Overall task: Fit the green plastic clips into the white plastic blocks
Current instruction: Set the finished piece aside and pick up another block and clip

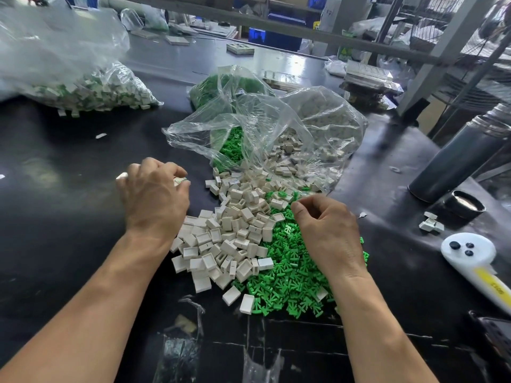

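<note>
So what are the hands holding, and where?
The left hand pinches a white block at its fingertips. The right hand has curled fingers; anything between them cannot be told.

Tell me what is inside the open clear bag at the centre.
The clear bag holds green clips on its left and white blocks on its right. Glare and folds hide its depths.

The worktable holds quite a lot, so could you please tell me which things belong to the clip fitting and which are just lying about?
Belonging to the job:
green clips
white blocks
open bag
bag of fitted pieces
left hand, gripping a block
right hand

Just lying about:
dark flask
its cap
white handheld device
</note>
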Tool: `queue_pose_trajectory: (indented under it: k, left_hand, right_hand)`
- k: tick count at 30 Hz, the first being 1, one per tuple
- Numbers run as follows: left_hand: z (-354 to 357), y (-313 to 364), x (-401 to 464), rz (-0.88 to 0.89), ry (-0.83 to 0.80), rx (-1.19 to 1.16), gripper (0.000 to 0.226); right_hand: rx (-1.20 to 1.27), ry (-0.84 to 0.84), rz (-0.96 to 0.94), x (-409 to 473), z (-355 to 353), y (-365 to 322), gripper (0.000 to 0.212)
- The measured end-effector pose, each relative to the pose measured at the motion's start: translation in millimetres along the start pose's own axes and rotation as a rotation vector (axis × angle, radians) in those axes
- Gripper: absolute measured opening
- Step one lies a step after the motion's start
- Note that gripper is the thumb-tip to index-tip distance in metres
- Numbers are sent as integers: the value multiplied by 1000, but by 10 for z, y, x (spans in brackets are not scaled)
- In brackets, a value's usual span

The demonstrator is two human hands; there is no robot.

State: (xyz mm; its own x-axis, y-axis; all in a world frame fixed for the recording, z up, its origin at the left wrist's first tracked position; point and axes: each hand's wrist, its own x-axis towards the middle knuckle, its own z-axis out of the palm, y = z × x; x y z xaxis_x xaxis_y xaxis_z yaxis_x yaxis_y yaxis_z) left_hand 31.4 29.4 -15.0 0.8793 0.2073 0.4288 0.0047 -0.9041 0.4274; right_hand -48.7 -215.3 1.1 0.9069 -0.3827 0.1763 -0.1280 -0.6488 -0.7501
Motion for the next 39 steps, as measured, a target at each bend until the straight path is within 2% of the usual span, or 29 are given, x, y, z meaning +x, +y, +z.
queue_pose_trajectory:
  k: [3,5,10,14,19,24,27,30,34,39]
  left_hand:
    - [12,85,-51,91,-113,-202,14]
    - [46,122,-87,129,-190,-258,19]
    - [130,160,-91,201,-260,-204,39]
    - [173,157,-70,195,-322,-142,38]
    - [189,158,-67,188,-287,-129,22]
    - [179,175,-77,183,-267,-153,9]
    - [164,183,-81,182,-265,-160,7]
    - [141,198,-94,179,-254,-168,10]
    - [68,236,-107,195,-207,-242,28]
    - [-28,383,-167,265,-166,-419,20]
  right_hand:
    - [-88,-76,17,-13,-6,-10,16]
    - [-143,-91,20,-15,0,-23,18]
    - [-235,-94,-12,-17,39,-34,25]
    - [-301,-74,0,-2,64,-28,30]
    - [-326,-91,30,-28,81,-40,31]
    - [-295,35,58,28,-59,-18,26]
    - [-338,-26,120,42,-72,2,31]
    - [-334,-57,96,35,22,-5,30]
    - [-341,-56,47,61,101,-26,24]
    - [-314,-29,25,65,132,-28,11]
